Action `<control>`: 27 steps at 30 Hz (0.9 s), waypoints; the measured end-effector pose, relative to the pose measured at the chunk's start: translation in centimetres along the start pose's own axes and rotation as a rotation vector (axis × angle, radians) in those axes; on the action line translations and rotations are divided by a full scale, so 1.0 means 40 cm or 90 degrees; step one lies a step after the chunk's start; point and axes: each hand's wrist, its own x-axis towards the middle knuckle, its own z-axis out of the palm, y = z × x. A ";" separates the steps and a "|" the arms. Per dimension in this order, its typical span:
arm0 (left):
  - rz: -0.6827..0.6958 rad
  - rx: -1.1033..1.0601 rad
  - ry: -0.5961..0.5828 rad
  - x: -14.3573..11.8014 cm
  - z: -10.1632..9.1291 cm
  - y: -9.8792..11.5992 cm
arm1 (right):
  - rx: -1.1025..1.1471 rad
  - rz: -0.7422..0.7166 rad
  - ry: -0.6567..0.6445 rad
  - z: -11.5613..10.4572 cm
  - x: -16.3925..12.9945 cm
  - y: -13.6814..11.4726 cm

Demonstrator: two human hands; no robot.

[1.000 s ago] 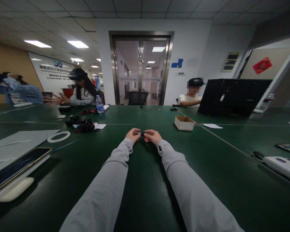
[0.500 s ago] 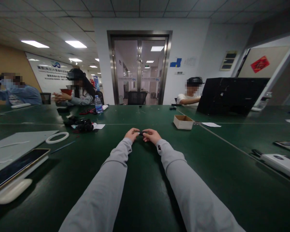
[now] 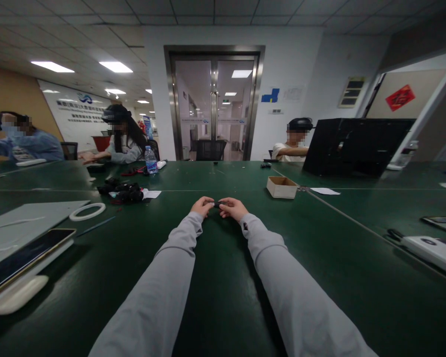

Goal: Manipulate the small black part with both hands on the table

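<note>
Both my arms in grey sleeves reach straight out over the dark green table (image 3: 223, 277). My left hand (image 3: 202, 206) and my right hand (image 3: 233, 208) meet at the middle of the table. Between their fingertips they pinch a small black part (image 3: 218, 204); its shape is too small to tell. Both hands rest low on the table top.
A small cardboard box (image 3: 281, 187) lies to the right of my hands. A white ring (image 3: 87, 211), a phone (image 3: 26, 258) and a grey sheet (image 3: 29, 218) lie on the left. Black parts (image 3: 124, 192) and a water bottle (image 3: 149, 160) stand further back. Three people sit at the far side; a black case (image 3: 353, 147) stands at the right.
My hands keep their hold on the small part in almost the same spot. The person at the back left has lowered their hands to the table.
</note>
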 end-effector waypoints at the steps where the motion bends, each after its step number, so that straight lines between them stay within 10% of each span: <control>1: 0.000 0.003 -0.002 0.001 0.000 0.000 | -0.001 -0.001 -0.002 0.000 0.000 0.000; 27: 0.000 0.010 -0.009 -0.008 0.001 0.009 | -0.017 -0.001 -0.001 0.001 -0.003 -0.004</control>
